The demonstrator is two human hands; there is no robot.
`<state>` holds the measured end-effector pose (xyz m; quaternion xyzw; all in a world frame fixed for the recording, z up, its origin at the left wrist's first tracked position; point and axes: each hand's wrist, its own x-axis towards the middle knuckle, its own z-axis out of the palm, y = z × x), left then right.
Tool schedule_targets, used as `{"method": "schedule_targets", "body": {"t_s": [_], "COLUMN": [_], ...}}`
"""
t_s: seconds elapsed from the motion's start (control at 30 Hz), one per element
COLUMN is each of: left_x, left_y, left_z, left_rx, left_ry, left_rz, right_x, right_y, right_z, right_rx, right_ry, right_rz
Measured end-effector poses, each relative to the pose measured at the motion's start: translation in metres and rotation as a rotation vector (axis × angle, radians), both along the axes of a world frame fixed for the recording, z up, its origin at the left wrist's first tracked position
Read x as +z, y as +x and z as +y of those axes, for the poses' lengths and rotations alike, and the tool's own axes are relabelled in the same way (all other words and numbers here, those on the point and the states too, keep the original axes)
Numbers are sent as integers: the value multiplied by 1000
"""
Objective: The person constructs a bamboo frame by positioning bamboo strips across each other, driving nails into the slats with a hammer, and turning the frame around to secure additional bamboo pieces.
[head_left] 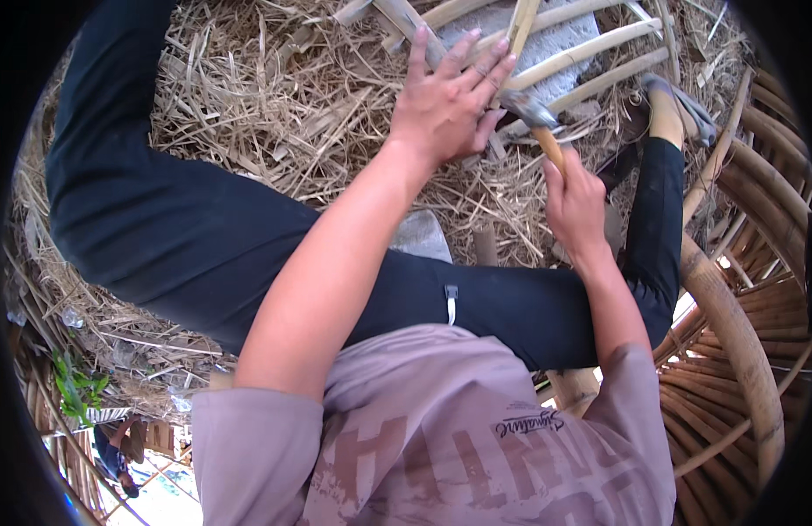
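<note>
My right hand (578, 203) is wrapped round the wooden handle of a hammer (531, 111). The metal head sits close to the fingers of my left hand (443, 107), beside the thumb. Spread fingers of that left hand lie over a wooden or bamboo piece and the near ends of pale split bamboo strips (590, 51). Those strips cross one another in a loose frame above a grey slab (555, 42). My left palm and part of the joint beneath it are hidden. No nail can be made out.
Dry bamboo shavings (257, 105) cover the ground. A grey stone block (421, 235) lies by my legs. Curved bamboo poles (739, 324) stand stacked at the right. Another person (121, 456) and a green plant (75, 386) are at the lower left.
</note>
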<state>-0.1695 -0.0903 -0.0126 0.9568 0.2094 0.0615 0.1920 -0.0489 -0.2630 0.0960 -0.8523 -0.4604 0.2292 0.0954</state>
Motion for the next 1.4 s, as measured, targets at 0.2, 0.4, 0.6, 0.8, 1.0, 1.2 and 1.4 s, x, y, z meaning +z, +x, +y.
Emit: {"method": "schedule_targets", "body": {"t_s": [0.2, 0.4, 0.6, 0.8, 1.0, 1.2, 1.4], "left_x": [1, 1, 1, 3, -6, 0, 1], "left_y": [4, 7, 4, 1, 2, 3, 4], "left_z": [1, 4, 5, -1, 4, 2, 4], "left_rx": [-1, -12, -10, -16, -15, -24, -24], "left_ry": [15, 15, -32, -88, -47, -7, -22], "left_rz": [1, -1, 9, -15, 7, 33, 45], "right_x": [-4, -1, 2, 10, -5, -12, 13], "right_y": [10, 7, 12, 16, 16, 22, 16], "right_z": [0, 0, -5, -2, 7, 1, 4], "right_rx": [-97, 58, 104, 113, 166, 29, 17], "right_ry": [-142, 53, 302, 51, -88, 3, 235], "right_rz": [29, -78, -49, -16, 6, -8, -43]}}
